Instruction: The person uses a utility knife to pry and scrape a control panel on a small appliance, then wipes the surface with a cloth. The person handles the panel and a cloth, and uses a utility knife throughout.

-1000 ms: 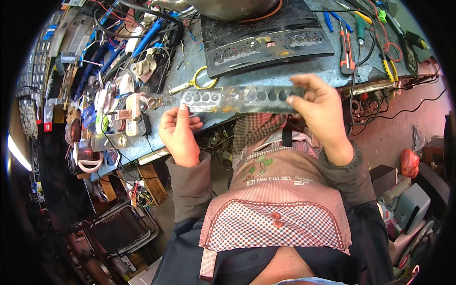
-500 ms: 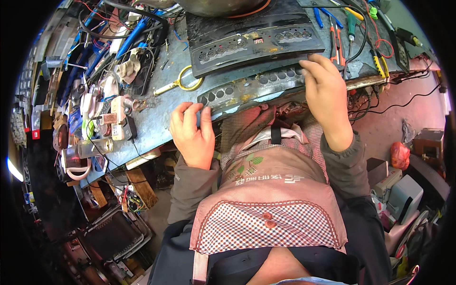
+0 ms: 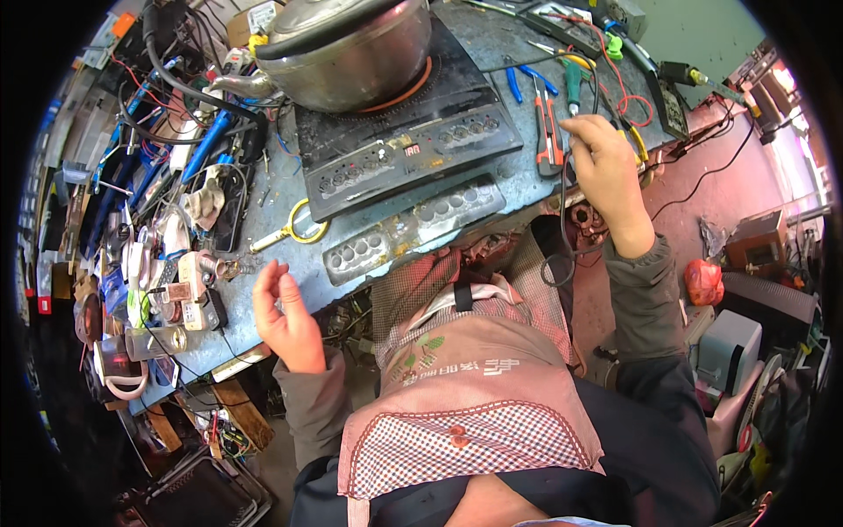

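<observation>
On the bench's front edge lies a dark, worn strip (image 3: 413, 227) with two rows of round black button shapes. My left hand (image 3: 288, 321) is open off its left end, thumb and fingers apart, touching nothing. Farther right, my right hand (image 3: 608, 169) is over the bench edge, fingers loosely bent and apart, with no object visible in them. Its fingertips are beside a black cord (image 3: 564, 189) and some hand tools. Behind the strip stands a black cooktop (image 3: 474, 101) with a small lit display. A metal kettle (image 3: 351, 66) rests on it.
A yellow-rimmed magnifying glass (image 3: 307, 224) lies left of the cooktop. Clutter includes a white power adapter (image 3: 189, 277) and a clear cup (image 3: 156, 342). To the right are red-handled pliers (image 3: 548, 132), a green screwdriver (image 3: 573, 81) and a red wire (image 3: 625, 83).
Both hands have come away from the strip's ends, the left toward me and the right toward the tools. The view has shifted, showing more of the kettle.
</observation>
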A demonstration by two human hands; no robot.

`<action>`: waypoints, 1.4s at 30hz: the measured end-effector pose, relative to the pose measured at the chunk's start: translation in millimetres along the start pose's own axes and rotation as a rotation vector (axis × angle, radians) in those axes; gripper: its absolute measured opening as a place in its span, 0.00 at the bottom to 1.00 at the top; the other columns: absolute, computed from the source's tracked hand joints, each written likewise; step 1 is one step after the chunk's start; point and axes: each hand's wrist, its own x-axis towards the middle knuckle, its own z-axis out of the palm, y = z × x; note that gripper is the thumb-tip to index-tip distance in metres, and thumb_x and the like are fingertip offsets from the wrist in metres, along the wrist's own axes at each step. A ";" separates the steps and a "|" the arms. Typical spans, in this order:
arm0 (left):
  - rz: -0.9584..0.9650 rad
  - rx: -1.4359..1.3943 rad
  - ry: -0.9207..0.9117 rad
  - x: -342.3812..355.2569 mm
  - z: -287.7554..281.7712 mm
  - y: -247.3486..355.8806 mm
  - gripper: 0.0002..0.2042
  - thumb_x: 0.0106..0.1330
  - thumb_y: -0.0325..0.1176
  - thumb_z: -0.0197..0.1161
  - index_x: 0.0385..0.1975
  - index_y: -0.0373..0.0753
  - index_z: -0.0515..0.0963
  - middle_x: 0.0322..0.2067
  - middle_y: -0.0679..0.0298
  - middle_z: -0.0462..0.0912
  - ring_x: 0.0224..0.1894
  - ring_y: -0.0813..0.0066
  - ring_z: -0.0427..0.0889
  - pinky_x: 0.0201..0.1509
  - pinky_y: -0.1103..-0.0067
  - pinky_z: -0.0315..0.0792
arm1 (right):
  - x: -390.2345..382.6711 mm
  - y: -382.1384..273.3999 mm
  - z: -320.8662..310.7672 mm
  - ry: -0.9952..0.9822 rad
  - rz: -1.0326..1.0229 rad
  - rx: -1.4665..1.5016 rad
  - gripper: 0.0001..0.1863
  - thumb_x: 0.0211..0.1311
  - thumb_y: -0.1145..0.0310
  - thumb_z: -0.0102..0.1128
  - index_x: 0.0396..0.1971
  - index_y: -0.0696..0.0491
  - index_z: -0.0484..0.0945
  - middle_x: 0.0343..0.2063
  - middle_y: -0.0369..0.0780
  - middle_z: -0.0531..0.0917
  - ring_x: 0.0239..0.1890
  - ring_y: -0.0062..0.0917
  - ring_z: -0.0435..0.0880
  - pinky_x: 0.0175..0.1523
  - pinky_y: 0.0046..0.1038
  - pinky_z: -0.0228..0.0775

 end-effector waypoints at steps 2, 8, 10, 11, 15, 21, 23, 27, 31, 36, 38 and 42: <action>-0.209 -0.179 0.044 10.8 -12.9 6.8 0.14 0.87 0.35 0.58 0.62 0.34 0.82 0.47 0.61 0.89 0.44 0.78 0.84 0.53 0.79 0.78 | 4.5 5.9 7.1 -0.025 -0.040 0.019 0.11 0.68 0.80 0.62 0.46 0.59 0.88 0.41 0.47 0.87 0.44 0.49 0.88 0.50 0.40 0.81; -0.596 -0.873 -0.171 31.5 -42.4 -5.6 0.28 0.88 0.55 0.51 0.64 0.33 0.78 0.46 0.54 0.90 0.40 0.69 0.88 0.47 0.72 0.81 | 33.8 -7.2 31.2 -0.309 0.230 -0.395 0.29 0.67 0.51 0.71 0.63 0.49 0.82 0.44 0.53 0.89 0.48 0.53 0.90 0.53 0.51 0.81; -0.567 -0.844 -0.189 30.6 -37.5 -1.9 0.27 0.88 0.53 0.50 0.65 0.33 0.78 0.48 0.54 0.90 0.41 0.68 0.88 0.47 0.72 0.81 | 41.3 -1.5 38.2 -0.375 0.291 -0.472 0.32 0.65 0.54 0.67 0.68 0.47 0.80 0.45 0.55 0.90 0.48 0.56 0.89 0.54 0.52 0.81; -0.504 -0.752 -0.191 29.0 -35.5 0.2 0.22 0.88 0.44 0.54 0.67 0.33 0.78 0.50 0.55 0.90 0.42 0.72 0.88 0.48 0.75 0.81 | 43.1 12.1 40.9 -0.375 0.288 -0.482 0.32 0.64 0.56 0.65 0.69 0.47 0.79 0.43 0.55 0.90 0.48 0.56 0.89 0.55 0.53 0.80; -0.186 -0.299 -0.194 7.8 -28.1 4.5 0.17 0.74 0.20 0.69 0.61 0.34 0.82 0.54 0.58 0.88 0.51 0.74 0.86 0.56 0.78 0.79 | 42.0 33.5 30.5 -0.235 0.547 0.307 0.33 0.70 0.62 0.63 0.75 0.49 0.76 0.33 0.38 0.88 0.34 0.27 0.88 0.42 0.32 0.79; 0.332 0.247 -0.247 6.4 -32.2 13.5 0.15 0.65 0.20 0.72 0.52 0.32 0.86 0.52 0.51 0.89 0.53 0.54 0.88 0.58 0.67 0.80 | 4.4 6.3 -36.5 -0.159 0.628 1.426 0.31 0.81 0.66 0.56 0.79 0.56 0.67 0.44 0.47 0.86 0.36 0.25 0.85 0.36 0.21 0.78; 0.365 0.211 -0.277 16.5 -23.1 18.5 0.14 0.65 0.22 0.72 0.51 0.32 0.86 0.51 0.51 0.89 0.53 0.51 0.88 0.60 0.65 0.79 | -19.7 23.9 -47.7 -0.198 0.540 1.709 0.32 0.83 0.69 0.52 0.82 0.55 0.62 0.51 0.54 0.83 0.41 0.32 0.88 0.40 0.26 0.86; 0.381 0.184 -0.281 22.5 -14.3 17.5 0.15 0.63 0.21 0.72 0.51 0.33 0.86 0.52 0.52 0.89 0.52 0.51 0.88 0.58 0.65 0.80 | -61.8 -4.1 -44.1 -0.146 0.420 1.981 0.38 0.82 0.76 0.50 0.86 0.51 0.50 0.65 0.61 0.75 0.60 0.47 0.87 0.62 0.41 0.90; 0.415 0.191 -0.297 22.8 -8.1 24.7 0.16 0.61 0.23 0.73 0.49 0.35 0.86 0.51 0.54 0.89 0.52 0.50 0.88 0.57 0.64 0.80 | -80.0 -32.5 -25.9 -0.156 0.312 1.962 0.57 0.70 0.76 0.75 0.87 0.48 0.41 0.60 0.49 0.81 0.60 0.37 0.87 0.58 0.36 0.87; 0.475 0.236 -0.392 26.5 -7.1 19.0 0.13 0.61 0.24 0.74 0.46 0.36 0.86 0.51 0.54 0.89 0.52 0.50 0.87 0.57 0.63 0.80 | -76.2 -70.3 -1.2 -0.093 0.396 1.963 0.37 0.73 0.57 0.76 0.73 0.48 0.65 0.50 0.41 0.81 0.42 0.28 0.81 0.45 0.36 0.80; 0.484 0.272 -0.391 29.6 -5.6 17.5 0.11 0.61 0.25 0.74 0.44 0.36 0.87 0.51 0.55 0.89 0.52 0.50 0.87 0.56 0.62 0.80 | -75.1 -90.6 4.5 -0.068 0.538 1.922 0.31 0.77 0.56 0.70 0.72 0.49 0.66 0.51 0.42 0.81 0.43 0.29 0.81 0.44 0.37 0.81; 0.491 0.347 -0.433 19.1 1.6 11.1 0.10 0.61 0.27 0.76 0.42 0.39 0.88 0.50 0.58 0.89 0.53 0.53 0.86 0.57 0.62 0.76 | -71.7 -133.8 16.1 -0.060 0.651 1.693 0.23 0.81 0.64 0.57 0.69 0.54 0.67 0.56 0.50 0.81 0.46 0.38 0.89 0.44 0.40 0.90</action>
